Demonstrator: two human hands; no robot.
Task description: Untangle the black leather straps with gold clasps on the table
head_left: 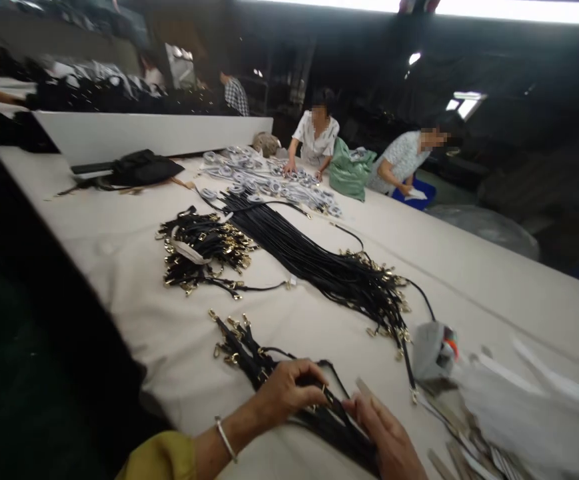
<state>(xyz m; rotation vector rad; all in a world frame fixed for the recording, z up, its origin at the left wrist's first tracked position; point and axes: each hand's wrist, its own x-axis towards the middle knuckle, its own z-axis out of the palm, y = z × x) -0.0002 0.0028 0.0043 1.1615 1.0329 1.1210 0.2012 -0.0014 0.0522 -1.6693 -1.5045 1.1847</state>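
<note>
My left hand (286, 393), below a yellow sleeve and a pale bracelet, has thumb and fingers closed on a black strap (336, 402) with gold-coloured metal on it. Close by on the right, my right hand (386, 430) is closed on the same strap with its fingertips. A flat pale strip sticks up beside its fingers; whether the hand grips it, I cannot tell. Beneath both hands lies a bundle of black straps (249, 357) with gold clasps at its far end. Part of this bundle is hidden by the hands.
Ahead lie a long row of black straps (294, 253) and a tied bundle of straps (204, 243). White straps (264, 173) lie farther off, near a co-worker (314, 137) and a green sack (352, 170). Another person (399, 160) bends at right. Clear plastic (529, 413) covers the right front.
</note>
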